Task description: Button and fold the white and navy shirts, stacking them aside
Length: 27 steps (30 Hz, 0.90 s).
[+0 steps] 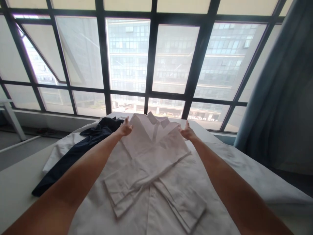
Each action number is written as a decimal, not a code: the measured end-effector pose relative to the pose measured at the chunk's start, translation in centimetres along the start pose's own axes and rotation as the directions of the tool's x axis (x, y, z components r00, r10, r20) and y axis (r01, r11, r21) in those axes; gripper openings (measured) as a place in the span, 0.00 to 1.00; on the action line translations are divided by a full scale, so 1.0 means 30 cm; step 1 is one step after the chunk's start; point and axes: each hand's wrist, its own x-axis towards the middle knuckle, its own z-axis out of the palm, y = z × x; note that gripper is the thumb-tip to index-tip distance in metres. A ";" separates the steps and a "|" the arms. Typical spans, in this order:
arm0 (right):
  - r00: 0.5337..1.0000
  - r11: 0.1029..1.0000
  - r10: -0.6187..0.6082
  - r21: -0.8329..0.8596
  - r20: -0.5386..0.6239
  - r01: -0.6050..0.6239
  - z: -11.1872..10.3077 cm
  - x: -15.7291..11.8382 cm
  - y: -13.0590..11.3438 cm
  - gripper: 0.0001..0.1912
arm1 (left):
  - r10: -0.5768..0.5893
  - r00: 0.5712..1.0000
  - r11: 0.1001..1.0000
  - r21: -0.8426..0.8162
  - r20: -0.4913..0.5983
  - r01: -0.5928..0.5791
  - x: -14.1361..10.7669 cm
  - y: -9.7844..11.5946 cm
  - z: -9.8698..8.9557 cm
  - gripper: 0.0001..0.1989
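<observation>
A white long-sleeved shirt [156,148] lies front up, with its collar [165,123] at the far end. Both sleeves are folded inward and cross over the chest, their cuffs [193,217] pointing toward me. At the shirt's left shoulder edge, my left hand [126,127] is closed on the fabric. My right hand [187,132] grips the opposite shoulder edge in the same way, its arm stretched out. The fingertips under the cloth are partly hidden. The shirt's lower end runs out of view at the bottom.
To the left lie a dark navy garment [70,160] and white cloth [57,148] on a pale table [17,186]. White fabric [234,166] spreads at the right. Large windows [127,54] stand behind, with a blue-grey curtain [276,91] on the right.
</observation>
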 end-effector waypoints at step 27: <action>0.981 0.841 0.077 -0.541 0.179 0.033 -0.083 -0.719 0.300 0.28 | -0.134 0.945 0.933 0.359 0.299 0.019 -0.743 -0.072 -0.184 0.22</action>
